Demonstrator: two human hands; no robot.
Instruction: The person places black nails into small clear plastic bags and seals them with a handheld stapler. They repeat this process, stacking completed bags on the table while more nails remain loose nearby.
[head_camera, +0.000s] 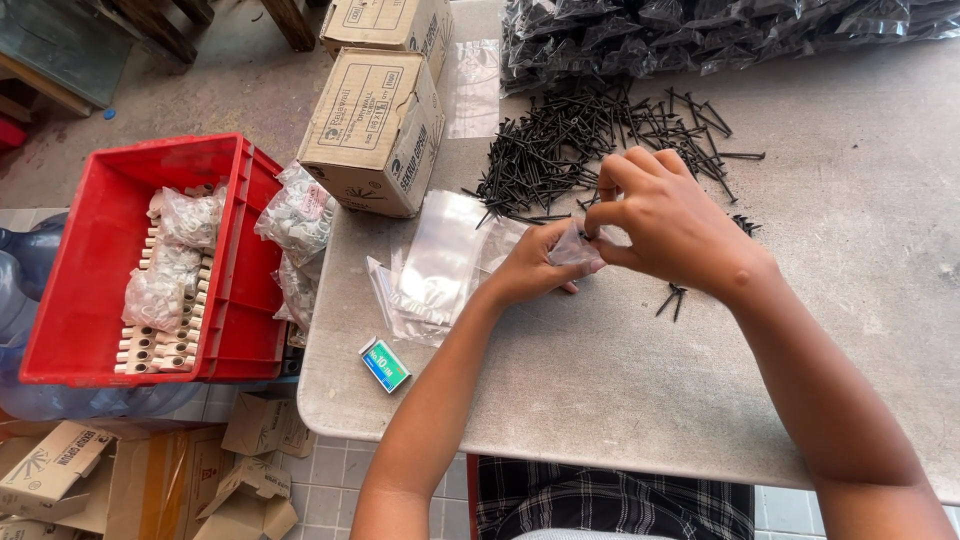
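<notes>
Taking the small clear plastic bag (572, 247) as the landmark: it sits pinched between both hands above the grey table (600, 380), slightly toward the person from the heap of black screws (560, 150). The left hand (530, 268) holds its near edge with fingers closed on the film; the right hand (665, 225) comes over from the far side, its fingers narrow and pinched on the bag's mouth. What is inside the bag cannot be made out.

Nearest the person, left of the bag, a small green-and-blue box (384, 364) lies flat close to the table's edge — a nudge from the left forearm could likely send it to the floor. Just right of the bag two stray screws (672, 298) lie by the right wrist; a sharp tip could prick skin or snag the thin film.

Directly left of the bag lies a loose stack of empty clear bags (430, 270). These are slippery and light, so a sweep of the hand might scatter them.

Farther left a red crate (140, 260) holds filled packets, beside a cardboard box (375, 130). Beyond the bag the screw heap spreads — an elbow there could roll screws off.
</notes>
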